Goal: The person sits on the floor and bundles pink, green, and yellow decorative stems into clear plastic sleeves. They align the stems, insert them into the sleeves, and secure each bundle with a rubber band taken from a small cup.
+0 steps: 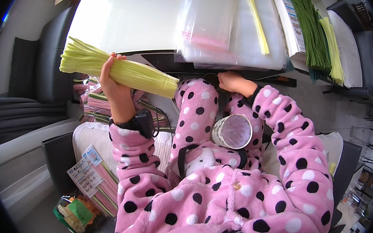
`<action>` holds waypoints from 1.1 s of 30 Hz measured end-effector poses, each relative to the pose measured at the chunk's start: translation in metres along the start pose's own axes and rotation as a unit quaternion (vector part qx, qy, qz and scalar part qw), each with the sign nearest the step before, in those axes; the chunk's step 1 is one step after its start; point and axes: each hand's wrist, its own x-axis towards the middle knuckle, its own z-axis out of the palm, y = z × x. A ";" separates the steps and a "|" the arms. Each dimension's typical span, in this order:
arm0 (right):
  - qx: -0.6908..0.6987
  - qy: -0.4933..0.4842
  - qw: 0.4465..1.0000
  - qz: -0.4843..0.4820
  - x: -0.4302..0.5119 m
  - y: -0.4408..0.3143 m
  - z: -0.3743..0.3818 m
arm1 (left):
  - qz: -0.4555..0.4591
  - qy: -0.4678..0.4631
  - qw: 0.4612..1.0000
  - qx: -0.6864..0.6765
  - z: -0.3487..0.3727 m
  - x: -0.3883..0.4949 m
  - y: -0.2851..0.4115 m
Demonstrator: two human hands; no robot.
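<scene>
My left hand [113, 79] grips a thick bundle of yellow-green fuzzy stems, like pipe cleaners [144, 76], raised at the near left edge of the white table [130, 17]. My right hand [232, 82] is low at the table's near edge, above my knees, with its fingers curled; whether it holds anything is hidden. On my lap a patterned round container [231, 131] lies tilted, its opening towards me. Clear plastic sleeves [211, 23] are stacked on the table, and a thin yellow bunch of stems [256, 18] rests on them.
At the table's right are printed sheets [290, 22], dark green stems [311, 30] and more yellow stems [334, 51]. Packed pink and green stems [97, 103] are heaped below the table at left. Packs with printed cards [93, 179] lie on the seat beside me. A cable hangs by my left wrist.
</scene>
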 end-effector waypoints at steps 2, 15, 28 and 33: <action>-0.099 0.127 0.986 -0.045 0.020 0.009 0.016 | -0.003 -0.029 0.999 0.016 0.002 -0.007 -0.005; 0.370 0.277 0.873 -0.157 -0.101 -0.114 -0.104 | -0.139 -0.169 0.967 0.131 0.099 -0.066 -0.070; 0.520 0.427 0.737 -0.057 -0.152 -0.106 -0.117 | -0.015 -0.212 0.963 0.164 0.159 -0.133 -0.130; 0.615 0.366 0.696 -0.052 -0.164 -0.071 -0.119 | -0.243 -0.204 0.948 0.034 0.160 -0.128 -0.137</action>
